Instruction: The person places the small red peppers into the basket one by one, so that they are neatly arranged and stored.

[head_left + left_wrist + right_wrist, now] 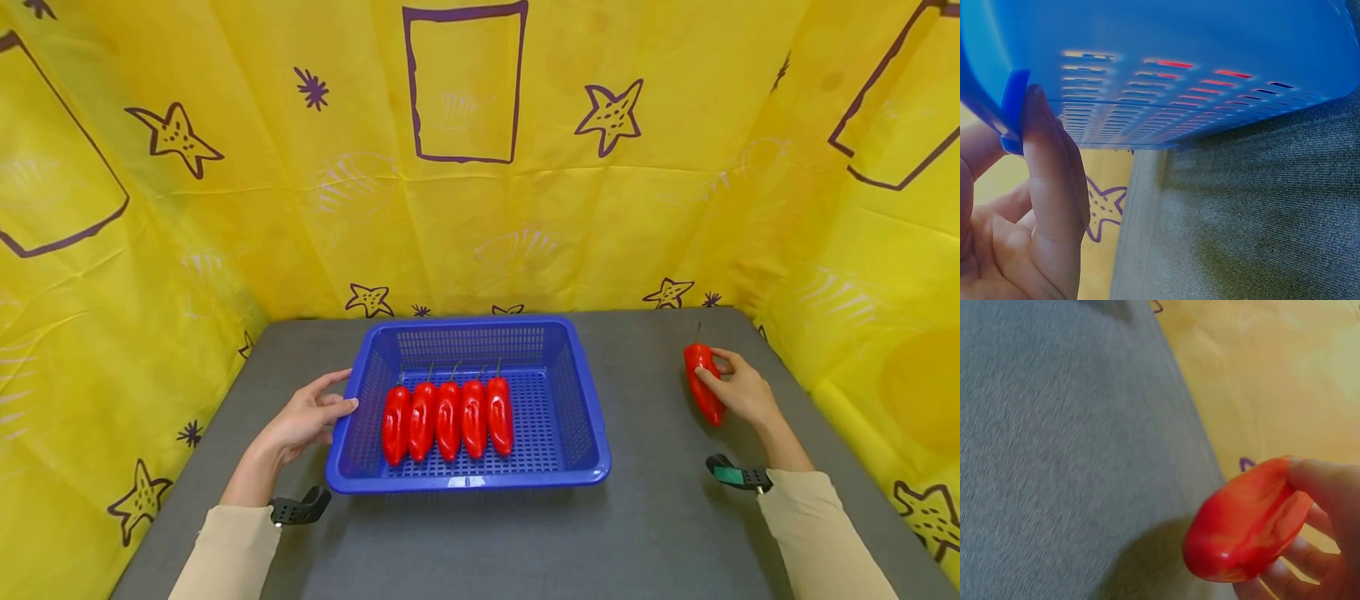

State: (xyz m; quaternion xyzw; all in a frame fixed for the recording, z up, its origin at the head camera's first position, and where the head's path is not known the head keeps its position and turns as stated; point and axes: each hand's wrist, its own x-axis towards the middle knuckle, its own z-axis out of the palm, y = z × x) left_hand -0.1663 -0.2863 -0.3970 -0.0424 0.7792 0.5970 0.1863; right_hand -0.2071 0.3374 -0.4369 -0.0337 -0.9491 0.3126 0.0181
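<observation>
A blue plastic basket [468, 481] with slotted walls sits at the middle of the table, and several red peppers [448, 421] lie side by side in its left and middle part, stems toward the back. My left hand [306, 417] pinches the basket's left rim between thumb and fingers; the left wrist view shows the fingers [1054, 187] at the rim from below. Out to the right, my right hand [738, 390] grips another red pepper [702, 387], thumb on one side and fingers on the other, its stem pointing to the back. That pepper [1247, 525] casts a shadow on the table.
The grey table [480, 542] is enclosed at the back and both sides by a yellow cloth [465, 233] printed with stars and frames. Black straps [300, 507] circle both wrists. Table surface stretches between the basket and the right-hand pepper.
</observation>
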